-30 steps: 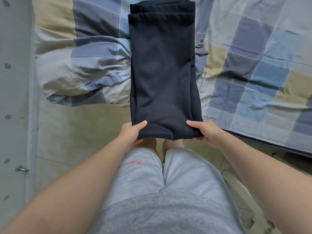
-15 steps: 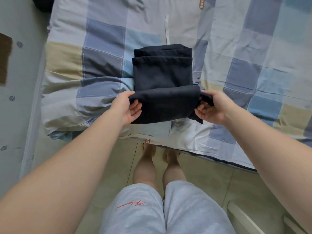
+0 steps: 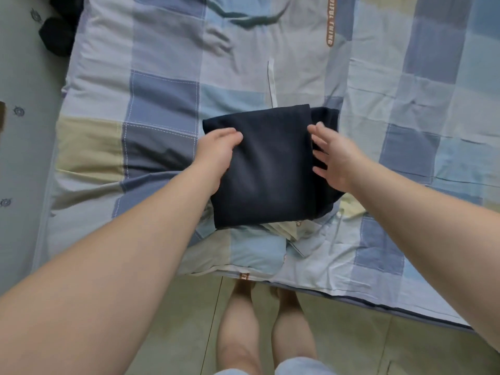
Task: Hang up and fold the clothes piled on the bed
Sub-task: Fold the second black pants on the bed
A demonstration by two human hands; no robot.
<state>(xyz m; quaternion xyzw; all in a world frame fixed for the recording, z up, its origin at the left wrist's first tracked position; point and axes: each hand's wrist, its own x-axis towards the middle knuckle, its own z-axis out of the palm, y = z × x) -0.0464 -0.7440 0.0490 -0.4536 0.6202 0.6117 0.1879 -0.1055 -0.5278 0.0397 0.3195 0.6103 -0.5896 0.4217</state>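
Observation:
A dark navy garment, folded into a compact rectangle, lies on the checked quilt near the bed's front edge. My left hand rests on its left edge with the fingers curled over the fabric. At the garment's right edge my right hand hovers with fingers spread, holding nothing. A looser layer of the same dark cloth sticks out on the right side under that hand.
Another dark piece of clothing sits at the bed's far left corner by the wall. The bed's front edge runs diagonally, with tiled floor and my bare legs below it.
The long dark garment hung over the bed edge, then both hands lifted its lower end and folded it up onto the bed. My right hand has let go and opened.

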